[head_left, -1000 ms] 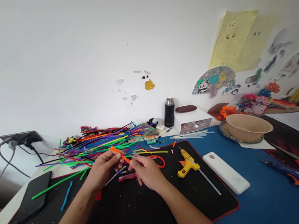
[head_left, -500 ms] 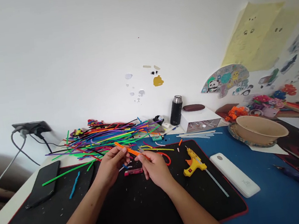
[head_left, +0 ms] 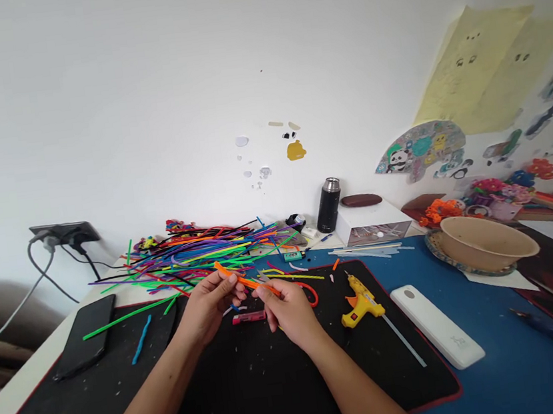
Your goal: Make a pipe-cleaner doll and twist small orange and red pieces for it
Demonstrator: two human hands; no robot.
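Your hands are staying put since before: left hand (head_left: 208,307) and right hand (head_left: 289,311) are both pinching the orange pipe cleaner (head_left: 245,280) above the black mat (head_left: 258,384).

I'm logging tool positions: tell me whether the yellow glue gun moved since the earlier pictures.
No. The yellow glue gun lies at the same spot on the black mat, beside the white case; only the camera shifted.

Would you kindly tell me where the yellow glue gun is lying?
The yellow glue gun lies on the black mat, just right of the right hand, left of the white box.
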